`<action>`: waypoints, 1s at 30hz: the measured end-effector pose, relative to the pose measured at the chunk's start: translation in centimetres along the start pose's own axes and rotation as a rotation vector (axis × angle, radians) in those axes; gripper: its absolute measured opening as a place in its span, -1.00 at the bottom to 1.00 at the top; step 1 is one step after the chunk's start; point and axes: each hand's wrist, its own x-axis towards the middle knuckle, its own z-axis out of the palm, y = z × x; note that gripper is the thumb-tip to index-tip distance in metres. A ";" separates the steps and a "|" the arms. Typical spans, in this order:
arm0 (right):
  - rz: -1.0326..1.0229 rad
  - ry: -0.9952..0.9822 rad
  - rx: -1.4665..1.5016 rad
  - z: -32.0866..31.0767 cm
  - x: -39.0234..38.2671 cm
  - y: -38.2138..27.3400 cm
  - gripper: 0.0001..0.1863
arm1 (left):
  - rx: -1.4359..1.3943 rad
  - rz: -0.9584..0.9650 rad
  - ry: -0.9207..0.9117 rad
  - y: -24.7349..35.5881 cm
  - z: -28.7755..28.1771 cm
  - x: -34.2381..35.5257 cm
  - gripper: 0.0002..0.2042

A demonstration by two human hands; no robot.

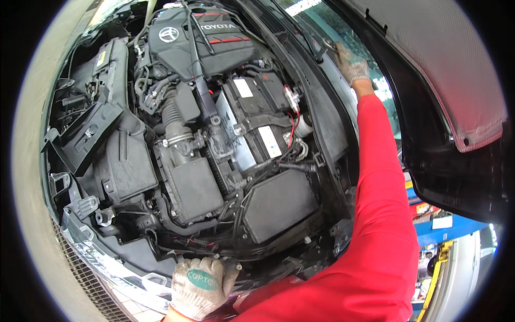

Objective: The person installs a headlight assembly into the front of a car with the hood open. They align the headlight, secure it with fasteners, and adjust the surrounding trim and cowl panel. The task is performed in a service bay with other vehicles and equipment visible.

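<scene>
One black bracket (88, 131) sits by the front edge of the engine bay (129, 252). Left hand (199, 287), gloved, at the near edge of the bay: fingers curled, knuckles up; whether anything is held beneath cannot be told. Farther in, a loose wiper arm (204, 96) lies across the engine cover (220, 51), its thick end just beside the battery (252, 107). Right hand (351, 64), gloved, arm in red sleeve (378, 161), reaches to the bay's rear edge, at the base of the windscreen (343, 24), beside a second wiper arm (304, 36). Fingers bent around a small dark piece; its kind and firmness of hold unclear.
</scene>
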 end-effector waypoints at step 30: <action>0.207 -0.555 -0.052 -2.5 4.4 -3.3 -0.43 | 0.028 0.032 -0.046 0.6 -0.8 0.6 -0.66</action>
